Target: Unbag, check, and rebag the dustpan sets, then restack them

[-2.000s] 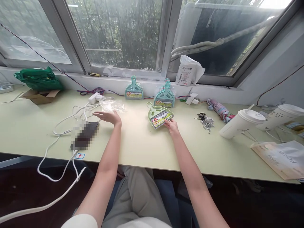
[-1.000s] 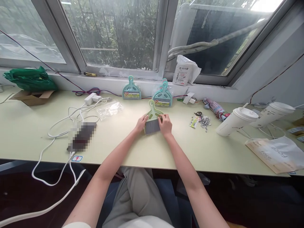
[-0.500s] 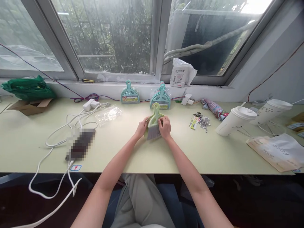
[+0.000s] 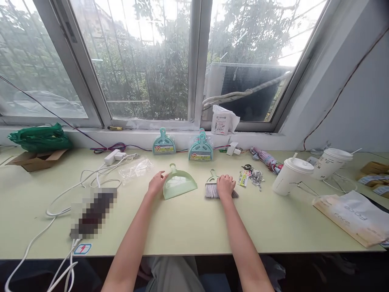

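Note:
A light green dustpan lies on the table, its handle pointing toward the window. My left hand grips its left edge, fingers bent over the rim near the handle. To the right is a small green brush with grey and white bristles facing me. My right hand is closed over the right part of the brush and hides some of it. The dustpan and brush are apart. Behind them, wrapped teal dustpan sets and a stack of similar sets lean against the wall.
White cables and a blurred dark device lie left, near clear plastic wrap. At the right are keychains, a folded umbrella, lidded cups and a paper packet. A green bag rests on a cardboard box.
The dustpan and brush, held together before, are now separated. My left hand has moved left with the dustpan, my right hand right with the brush. The view has tilted up.

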Available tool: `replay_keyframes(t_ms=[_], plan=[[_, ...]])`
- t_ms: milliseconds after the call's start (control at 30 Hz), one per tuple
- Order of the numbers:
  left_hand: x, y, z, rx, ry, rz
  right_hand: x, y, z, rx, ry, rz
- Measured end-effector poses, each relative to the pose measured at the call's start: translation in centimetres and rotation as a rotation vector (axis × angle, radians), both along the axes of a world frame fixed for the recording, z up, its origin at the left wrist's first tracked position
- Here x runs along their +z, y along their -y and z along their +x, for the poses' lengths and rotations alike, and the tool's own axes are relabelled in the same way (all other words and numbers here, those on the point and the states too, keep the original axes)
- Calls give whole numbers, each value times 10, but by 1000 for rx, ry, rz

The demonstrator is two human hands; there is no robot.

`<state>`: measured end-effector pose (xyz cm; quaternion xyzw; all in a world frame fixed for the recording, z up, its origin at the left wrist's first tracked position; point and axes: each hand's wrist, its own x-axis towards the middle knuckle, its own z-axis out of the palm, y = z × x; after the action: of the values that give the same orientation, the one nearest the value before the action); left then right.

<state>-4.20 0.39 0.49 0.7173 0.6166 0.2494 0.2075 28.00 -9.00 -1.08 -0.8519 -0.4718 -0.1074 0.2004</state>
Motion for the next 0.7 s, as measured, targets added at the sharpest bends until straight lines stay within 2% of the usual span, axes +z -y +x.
replay_keyframes(t_ms=[200,400,567,700], plan=[[-1,2,6,61,36,55,2,0,0,11,-38,-28],[1,8,11,-48,-40,6,5,-1,0,28,-169,-74],[1,11,16,-51,-91,27,11,3,2,55,-197,-160],[1,11,17,-53,-141,41,12,7,12,9,-174,-197]])
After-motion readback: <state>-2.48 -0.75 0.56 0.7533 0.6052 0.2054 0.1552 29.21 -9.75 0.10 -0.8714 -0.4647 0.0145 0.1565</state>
